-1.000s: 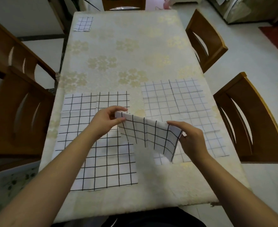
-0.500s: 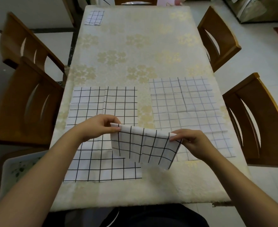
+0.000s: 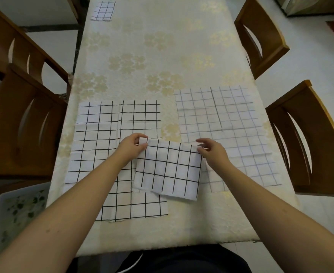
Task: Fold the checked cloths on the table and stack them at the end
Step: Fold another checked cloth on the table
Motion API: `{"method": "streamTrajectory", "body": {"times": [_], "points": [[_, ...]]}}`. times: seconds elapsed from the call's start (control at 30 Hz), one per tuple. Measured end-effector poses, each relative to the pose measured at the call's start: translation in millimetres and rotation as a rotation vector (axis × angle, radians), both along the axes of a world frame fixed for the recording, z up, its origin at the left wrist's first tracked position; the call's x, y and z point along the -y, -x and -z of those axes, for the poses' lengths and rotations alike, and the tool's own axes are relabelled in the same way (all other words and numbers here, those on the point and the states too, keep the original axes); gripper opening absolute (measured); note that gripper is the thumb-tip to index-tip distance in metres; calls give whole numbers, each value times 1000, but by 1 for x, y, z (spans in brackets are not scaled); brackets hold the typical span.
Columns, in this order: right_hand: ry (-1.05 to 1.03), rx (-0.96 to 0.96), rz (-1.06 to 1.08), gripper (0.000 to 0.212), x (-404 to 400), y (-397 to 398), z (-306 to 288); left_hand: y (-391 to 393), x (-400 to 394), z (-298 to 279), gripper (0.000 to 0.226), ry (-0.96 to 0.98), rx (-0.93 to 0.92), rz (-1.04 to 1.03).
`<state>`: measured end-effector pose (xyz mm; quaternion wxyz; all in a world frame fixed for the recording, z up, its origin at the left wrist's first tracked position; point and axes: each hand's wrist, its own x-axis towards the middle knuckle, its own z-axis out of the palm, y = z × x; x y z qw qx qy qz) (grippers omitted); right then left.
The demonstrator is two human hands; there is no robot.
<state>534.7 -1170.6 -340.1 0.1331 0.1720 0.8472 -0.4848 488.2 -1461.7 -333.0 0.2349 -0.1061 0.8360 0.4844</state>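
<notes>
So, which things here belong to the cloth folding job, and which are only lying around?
Job:
- folded cloth, pinched by left hand and right hand
- bold-checked cloth, flat
- faint-checked cloth, flat
- small folded cloth at the far end
- table

Around:
- wooden chairs
- leaf-patterned tray, lower left
</notes>
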Motion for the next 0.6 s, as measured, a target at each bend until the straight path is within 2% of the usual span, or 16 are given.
{"method": "streamTrajectory", "body": {"times": [0.23,0.4,0.5,0.6], "points": [[-41,-31,56,20,3,18,12,22,-3,18,25,125,-63,29],[-76,-11,109,30,2,25,17,26,-2,25,40,106,-47,61],[-136,-72,124,41,4,23,21,26,0,30,45,202,-223,113],[-319,-175,20,45,18,15,27,18,-8,33,41,320,-431,314]]}}
